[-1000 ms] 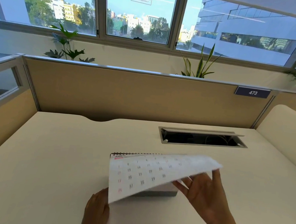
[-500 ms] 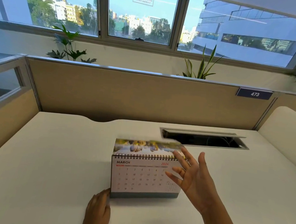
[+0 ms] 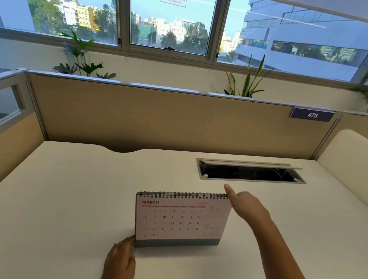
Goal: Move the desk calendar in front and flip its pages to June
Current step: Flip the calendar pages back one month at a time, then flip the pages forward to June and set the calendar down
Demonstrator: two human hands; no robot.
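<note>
Flipped page now down behind desk calendar (image 3: pixel 181 221), showing MARCH. Right hand (image 3: pixel 245 205) released at far-right corner; left hand (image 3: pixel 120 261) loosely steadying near-left base.

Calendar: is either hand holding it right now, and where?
Neither grips it. The left hand steadies the calendar at its bottom-left corner; the right hand is at its top-right corner, beside the spiral binding.

I see the lifted page has gone over the back, so the calendar (image 3: pixel 181 221) now shows March in full. My right hand (image 3: pixel 243 204) has let go and reached to the top right corner by the spiral binding (image 3: pixel 183 195).
</note>
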